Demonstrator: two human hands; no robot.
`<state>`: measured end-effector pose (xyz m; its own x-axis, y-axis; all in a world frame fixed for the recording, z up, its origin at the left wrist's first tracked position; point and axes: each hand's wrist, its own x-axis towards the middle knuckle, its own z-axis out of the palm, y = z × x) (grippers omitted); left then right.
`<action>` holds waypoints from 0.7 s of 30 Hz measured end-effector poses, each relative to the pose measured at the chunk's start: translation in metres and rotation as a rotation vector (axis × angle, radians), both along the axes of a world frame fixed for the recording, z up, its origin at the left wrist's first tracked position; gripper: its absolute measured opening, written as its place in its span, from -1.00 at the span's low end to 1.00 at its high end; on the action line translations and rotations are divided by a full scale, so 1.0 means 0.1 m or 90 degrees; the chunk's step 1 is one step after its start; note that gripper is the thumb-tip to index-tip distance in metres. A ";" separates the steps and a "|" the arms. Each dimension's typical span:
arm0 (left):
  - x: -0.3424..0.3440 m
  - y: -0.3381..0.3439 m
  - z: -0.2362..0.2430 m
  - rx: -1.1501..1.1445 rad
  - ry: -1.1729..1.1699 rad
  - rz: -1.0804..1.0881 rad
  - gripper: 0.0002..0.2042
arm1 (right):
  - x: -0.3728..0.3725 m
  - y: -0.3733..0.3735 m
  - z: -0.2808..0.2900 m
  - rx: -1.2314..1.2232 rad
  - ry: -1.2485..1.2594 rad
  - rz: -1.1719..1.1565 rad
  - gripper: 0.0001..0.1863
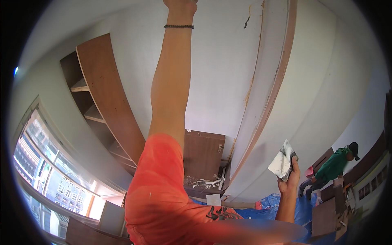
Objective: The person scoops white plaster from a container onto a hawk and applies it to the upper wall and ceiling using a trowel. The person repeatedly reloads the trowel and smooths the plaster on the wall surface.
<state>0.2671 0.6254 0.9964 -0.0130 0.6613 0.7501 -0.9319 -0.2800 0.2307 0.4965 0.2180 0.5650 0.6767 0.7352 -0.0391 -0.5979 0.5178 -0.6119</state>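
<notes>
My left arm, in an orange sleeve, reaches straight up in front of a pale wall. Only the wrist and base of my left hand [179, 5] show; the upper edge cuts off its fingers, so any grip is hidden. A dark beaded bracelet [179, 26] circles that wrist. Off to the right, my right hand [289, 179] is raised and closed round a white-smeared, silvery-grey flat piece [282, 161]. Its outline is pointed and uneven, and I cannot tell its exact kind.
An open brown shelf unit [100, 77] leans into view at left, above a window [57, 175]. A brown cabinet panel [204, 155] stands low ahead, with white debris below. Blue sheeting [261, 214] covers the floor. A person in green [331, 166] bends at far right among boards.
</notes>
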 end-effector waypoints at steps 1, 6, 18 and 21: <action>0.00 0.20 0.04 -0.014 0.019 -0.019 -0.63 | -0.02 0.03 0.00 -0.009 0.003 0.001 -0.58; 0.21 0.07 0.28 0.015 0.004 -0.010 -0.65 | -0.04 -0.03 -0.07 -0.006 -0.005 -0.034 -0.57; -0.08 0.06 0.54 -0.043 0.028 -0.014 -0.80 | 0.00 -0.19 -0.18 0.003 0.006 0.024 -0.58; -0.17 0.04 0.54 -0.038 0.033 0.006 -0.80 | 0.05 -0.18 -0.13 -0.008 0.001 0.033 -0.58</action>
<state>0.2503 0.6290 1.0507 0.0179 0.7049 0.7091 -0.9154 -0.2737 0.2951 0.5014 0.1997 0.5519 0.6380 0.7685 -0.0493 -0.6242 0.4786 -0.6175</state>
